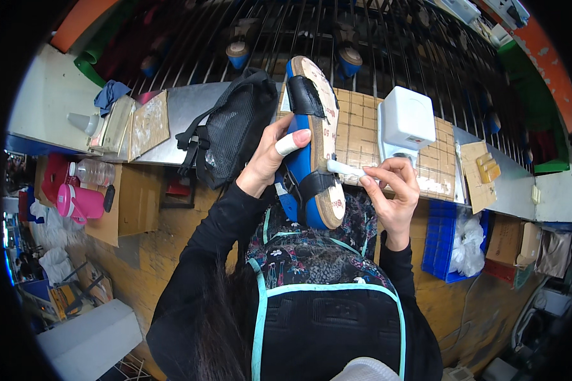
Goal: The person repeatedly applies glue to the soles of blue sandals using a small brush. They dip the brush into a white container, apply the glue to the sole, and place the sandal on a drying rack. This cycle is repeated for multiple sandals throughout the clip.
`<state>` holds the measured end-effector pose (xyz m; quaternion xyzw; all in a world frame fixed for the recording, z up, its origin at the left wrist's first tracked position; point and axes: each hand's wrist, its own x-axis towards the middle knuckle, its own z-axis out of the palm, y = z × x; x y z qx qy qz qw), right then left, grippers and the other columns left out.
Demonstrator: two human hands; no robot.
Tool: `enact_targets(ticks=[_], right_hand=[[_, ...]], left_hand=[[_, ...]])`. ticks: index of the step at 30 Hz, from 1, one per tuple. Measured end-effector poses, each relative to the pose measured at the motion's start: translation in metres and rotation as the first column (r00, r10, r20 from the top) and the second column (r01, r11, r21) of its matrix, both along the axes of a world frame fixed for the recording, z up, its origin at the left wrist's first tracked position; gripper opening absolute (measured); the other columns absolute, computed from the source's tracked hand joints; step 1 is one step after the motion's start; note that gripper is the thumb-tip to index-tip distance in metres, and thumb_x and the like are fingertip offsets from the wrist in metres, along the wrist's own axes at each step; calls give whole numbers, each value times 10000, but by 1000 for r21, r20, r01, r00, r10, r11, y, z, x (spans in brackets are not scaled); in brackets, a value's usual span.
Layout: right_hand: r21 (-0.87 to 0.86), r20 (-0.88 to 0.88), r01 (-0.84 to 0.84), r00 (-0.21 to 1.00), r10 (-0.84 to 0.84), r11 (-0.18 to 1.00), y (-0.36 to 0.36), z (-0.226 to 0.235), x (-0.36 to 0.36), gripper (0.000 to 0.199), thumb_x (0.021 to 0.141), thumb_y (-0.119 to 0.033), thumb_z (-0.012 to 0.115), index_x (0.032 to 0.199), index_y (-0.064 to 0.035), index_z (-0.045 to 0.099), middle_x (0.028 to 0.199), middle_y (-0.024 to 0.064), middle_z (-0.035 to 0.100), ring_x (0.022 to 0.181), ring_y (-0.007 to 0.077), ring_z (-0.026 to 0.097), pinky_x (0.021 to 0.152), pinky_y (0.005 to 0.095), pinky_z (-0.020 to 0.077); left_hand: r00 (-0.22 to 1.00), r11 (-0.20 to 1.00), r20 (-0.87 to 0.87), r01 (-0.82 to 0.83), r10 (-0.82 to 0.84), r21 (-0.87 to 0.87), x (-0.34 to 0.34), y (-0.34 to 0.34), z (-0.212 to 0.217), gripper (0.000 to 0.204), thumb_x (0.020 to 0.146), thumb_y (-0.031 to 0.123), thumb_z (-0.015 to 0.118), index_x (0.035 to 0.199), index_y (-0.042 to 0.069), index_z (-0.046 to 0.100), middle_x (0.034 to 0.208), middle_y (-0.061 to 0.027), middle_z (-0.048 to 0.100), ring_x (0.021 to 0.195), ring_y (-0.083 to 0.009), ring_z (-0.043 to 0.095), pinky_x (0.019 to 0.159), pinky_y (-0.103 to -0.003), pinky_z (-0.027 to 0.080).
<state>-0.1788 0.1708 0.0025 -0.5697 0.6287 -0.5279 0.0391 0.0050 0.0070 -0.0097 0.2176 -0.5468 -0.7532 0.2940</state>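
My left hand [268, 155], its thumb wrapped in white tape, is closed around the side of a sandal [329, 143]. The sandal is on a blue shoe last [302, 143], turned so its pale cork-edged underside shows, with black straps wrapping over the edge. My right hand [395, 190] pinches the handle of a small white brush [346, 168]. The brush's tip meets the underside near the lower black strap; whether it presses or only hovers I cannot tell.
A white dispenser-like container [408, 120] stands on the cardboard-covered bench [362, 127]. Beside it lies a black mesh bag [235, 120]. Behind runs a rack of metal rods [299, 32] carrying several blue lasts. Below are a pink jug [81, 202] and a blue crate [440, 238].
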Motion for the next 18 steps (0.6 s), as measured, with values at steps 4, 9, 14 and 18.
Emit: enact_targets(ticks=[4,9,14,18], right_hand=[[-4,39,-14,999,14,1000,3,-4,-2,195,690,-106,815,873,-76,755,804,5,581,562,83,507,760,263,325],[-17,65,-4,998,5,1000,10,-11,-3,211,668,-104,822,868,-82,758,804,7,578,612,105,513,751,276,344],[-80,-34,33,999,-36,996,18,-17,-8,229,635,-116,833,853,-101,763,813,4,581,738,149,516,739,295,353],[-99,-83,-8,997,-1,995,25,-18,-11,233,632,-133,839,852,-115,765,823,5,586,751,157,505,740,302,353]], left_hand=[[1000,1000,16,5,-5,-24,-2,3,1,897,755,545,703,1308,-106,425,1178,-190,596,1051,-229,635,916,-333,522],[999,1000,34,31,-31,-1,-5,8,-1,899,746,544,710,1303,-106,437,1160,-188,605,1038,-225,639,909,-329,522],[998,998,30,53,-54,25,-8,12,-7,886,755,542,706,1299,-107,447,1150,-187,609,1015,-220,647,894,-317,527],[998,997,28,52,-54,50,-10,13,-9,875,765,539,700,1300,-107,447,1149,-185,609,1013,-220,648,886,-311,530]])
